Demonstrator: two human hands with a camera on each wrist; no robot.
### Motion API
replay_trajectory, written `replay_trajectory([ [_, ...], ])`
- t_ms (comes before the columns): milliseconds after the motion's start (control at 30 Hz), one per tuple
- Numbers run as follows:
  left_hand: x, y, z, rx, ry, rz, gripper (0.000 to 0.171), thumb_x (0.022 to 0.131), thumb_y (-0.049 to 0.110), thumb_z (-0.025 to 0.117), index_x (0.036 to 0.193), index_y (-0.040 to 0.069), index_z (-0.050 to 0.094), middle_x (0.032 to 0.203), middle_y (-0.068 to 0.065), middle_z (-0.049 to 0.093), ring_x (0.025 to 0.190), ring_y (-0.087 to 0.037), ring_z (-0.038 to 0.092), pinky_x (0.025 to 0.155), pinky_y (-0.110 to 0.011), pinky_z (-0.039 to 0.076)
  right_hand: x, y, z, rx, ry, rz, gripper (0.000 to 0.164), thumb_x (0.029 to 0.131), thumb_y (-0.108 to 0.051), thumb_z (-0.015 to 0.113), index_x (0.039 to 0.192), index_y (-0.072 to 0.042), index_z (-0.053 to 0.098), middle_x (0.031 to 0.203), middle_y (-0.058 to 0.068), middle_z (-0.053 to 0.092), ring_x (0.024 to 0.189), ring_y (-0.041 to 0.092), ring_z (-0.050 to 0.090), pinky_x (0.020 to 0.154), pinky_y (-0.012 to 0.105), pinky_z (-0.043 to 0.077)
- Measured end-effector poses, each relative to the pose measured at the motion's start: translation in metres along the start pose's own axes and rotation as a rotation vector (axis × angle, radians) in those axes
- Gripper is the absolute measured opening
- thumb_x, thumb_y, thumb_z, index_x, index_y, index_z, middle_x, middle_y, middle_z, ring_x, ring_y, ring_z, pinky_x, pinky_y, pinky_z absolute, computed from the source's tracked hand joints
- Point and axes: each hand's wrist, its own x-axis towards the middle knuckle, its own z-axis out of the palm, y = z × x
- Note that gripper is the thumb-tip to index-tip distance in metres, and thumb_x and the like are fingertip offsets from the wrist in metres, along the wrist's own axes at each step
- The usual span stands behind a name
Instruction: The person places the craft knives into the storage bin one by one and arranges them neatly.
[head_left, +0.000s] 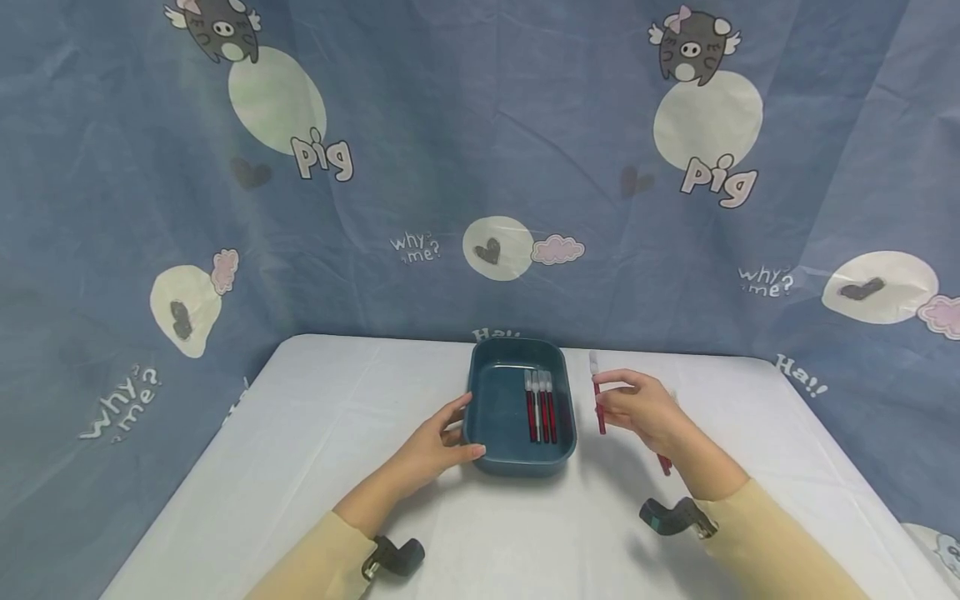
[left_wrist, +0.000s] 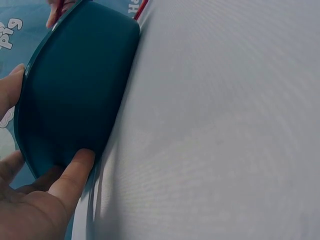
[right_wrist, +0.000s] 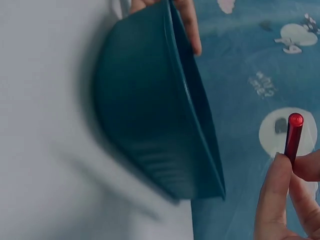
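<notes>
A dark teal rectangular box [head_left: 495, 465] stands on the white table. My left hand [head_left: 433, 443] grips its near left corner, the thumb along the front wall and fingers at the left side. Inside lie several slim pen-shaped tools [head_left: 545, 421] with clear caps, side by side; most have red handles, one is silvery. To the right of the box, my right hand [head_left: 643, 410] pinches a red pen-shaped tool [right_wrist: 294, 137] between thumb and fingers, its clear cap pointing away from me. Another red handle [head_left: 664, 465] pokes out below the right hand, mostly hidden behind it.
The white tablecloth [head_left: 322, 442] spreads around the box. Behind it hangs a blue curtain [head_left: 420, 150] with pig prints. A dark camera mount is strapped at each wrist, over the cream sleeves [head_left: 765, 542].
</notes>
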Motion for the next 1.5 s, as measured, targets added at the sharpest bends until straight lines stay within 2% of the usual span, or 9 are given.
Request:
replay_trajectory([
  [367, -0.001, 0.001, 0.000, -0.010, 0.016, 0.002, 0.089, 0.084, 0.031, 0.083, 0.157, 0.027, 0.032, 0.156, -0.016, 0.039, 0.137, -0.039, 0.046, 0.106, -0.057, 0.042, 0.019, -0.005, 0.035, 0.028, -0.040, -0.011, 0.044, 0.089, 0.006, 0.057, 0.133, 0.010, 0.051, 0.093, 0.010, 0.066, 0.080, 0.014, 0.066, 0.076, 0.027, 0.059],
  [533, 0.002, -0.001, 0.000, -0.011, 0.007, -0.002, 0.090, 0.084, 0.032, 0.083, 0.158, 0.027, 0.032, 0.157, -0.016, 0.037, 0.137, -0.038, 0.046, 0.106, -0.055, 0.043, 0.028, -0.004, 0.051, 0.044, -0.046, -0.001, 0.043, 0.090, 0.006, 0.057, 0.132, 0.009, 0.053, 0.091, 0.007, 0.064, 0.076, 0.011, 0.063, 0.072, 0.025, 0.058],
  [733, 0.001, -0.004, 0.001, -0.018, -0.008, 0.001, 0.089, 0.086, 0.028, 0.081, 0.158, 0.026, 0.030, 0.157, -0.017, 0.036, 0.137, -0.038, 0.046, 0.106, -0.055, 0.043, 0.037, 0.001, 0.069, 0.061, -0.056, 0.018, 0.043, 0.091, 0.004, 0.058, 0.133, 0.009, 0.052, 0.096, 0.011, 0.065, 0.078, 0.013, 0.063, 0.073, 0.026, 0.058],
  [900, 0.000, -0.002, 0.001, -0.023, -0.007, -0.002, 0.088, 0.086, 0.029, 0.081, 0.158, 0.027, 0.030, 0.157, -0.016, 0.036, 0.137, -0.037, 0.046, 0.106, -0.053, 0.044, 0.043, 0.003, 0.085, 0.040, -0.030, 0.051, 0.041, 0.091, 0.003, 0.060, 0.132, 0.005, 0.057, 0.100, 0.014, 0.065, 0.083, 0.016, 0.067, 0.076, 0.030, 0.059],
  [1167, -0.002, 0.001, -0.001, -0.011, 0.017, -0.012, 0.089, 0.085, 0.031, 0.082, 0.158, 0.026, 0.032, 0.156, -0.017, 0.038, 0.138, -0.039, 0.045, 0.106, -0.054, 0.043, 0.057, 0.010, 0.105, 0.079, -0.016, 0.101, 0.038, 0.090, 0.006, 0.061, 0.129, 0.003, 0.061, 0.097, 0.013, 0.065, 0.078, 0.016, 0.064, 0.073, 0.029, 0.060],
  [1367, -0.002, -0.003, -0.002, -0.024, -0.001, 0.000, 0.089, 0.085, 0.032, 0.082, 0.158, 0.025, 0.031, 0.156, -0.020, 0.037, 0.139, -0.041, 0.043, 0.105, -0.054, 0.044, 0.067, 0.019, 0.114, 0.107, 0.005, 0.135, 0.036, 0.089, 0.008, 0.061, 0.125, 0.003, 0.063, 0.095, 0.013, 0.064, 0.076, 0.016, 0.065, 0.070, 0.028, 0.060],
  [1500, 0.000, -0.004, -0.002, -0.047, -0.012, 0.001, 0.089, 0.085, 0.032, 0.082, 0.158, 0.027, 0.031, 0.157, -0.018, 0.036, 0.139, -0.040, 0.043, 0.106, -0.052, 0.044, 0.071, 0.022, 0.120, 0.089, 0.020, 0.143, 0.035, 0.089, 0.009, 0.061, 0.123, 0.002, 0.065, 0.094, 0.014, 0.065, 0.076, 0.016, 0.066, 0.070, 0.030, 0.061],
])
